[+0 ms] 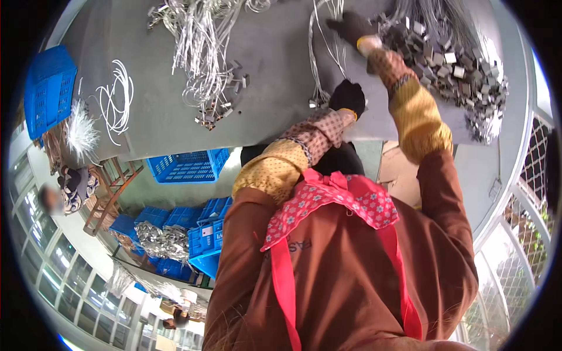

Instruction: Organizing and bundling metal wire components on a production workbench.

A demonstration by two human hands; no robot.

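My left hand, in a black glove, is closed at the lower end of a few thin white wires over the grey table. What sits inside its fingers is hidden. Farther off, my right hand, also black-gloved, reaches leftward beside the upper part of those wires, its dark fingers looking stretched out. Small metal blocks at the ends of other wires lie just left of my left hand. A large heap of silvery metal blocks with wires spreads to the right of my right hand.
Another bundle of white wires with metal ends lies left of centre on the grey table. A loose wire coil and a blue crate are at far left. Below the table edge stands another blue crate; people work in the background.
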